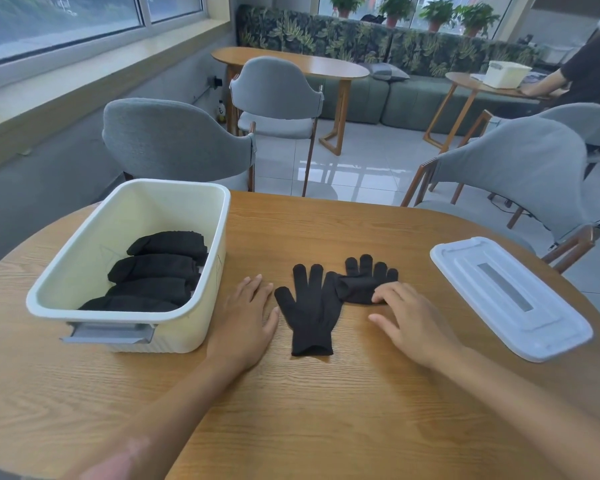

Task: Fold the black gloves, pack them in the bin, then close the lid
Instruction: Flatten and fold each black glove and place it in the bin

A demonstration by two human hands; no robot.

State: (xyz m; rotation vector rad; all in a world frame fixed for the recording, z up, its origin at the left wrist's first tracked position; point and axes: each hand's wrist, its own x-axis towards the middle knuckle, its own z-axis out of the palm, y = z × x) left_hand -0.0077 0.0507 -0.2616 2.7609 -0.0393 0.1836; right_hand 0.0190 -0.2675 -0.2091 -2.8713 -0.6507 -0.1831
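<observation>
resting my left hand (246,317) flat on the table (326,410), right fingers (383,297) loosely touching the half-folded glove (361,287), holding nothing; soft, floppy knit, so i'd pinch the cuff.

head-worn view, downward (wide-angle), near table (326,393)

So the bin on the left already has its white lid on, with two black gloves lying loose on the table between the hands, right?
Not quite. The head view shows the bin open, folded gloves inside; the white lid lies on the table to the right. The rest holds.
</observation>
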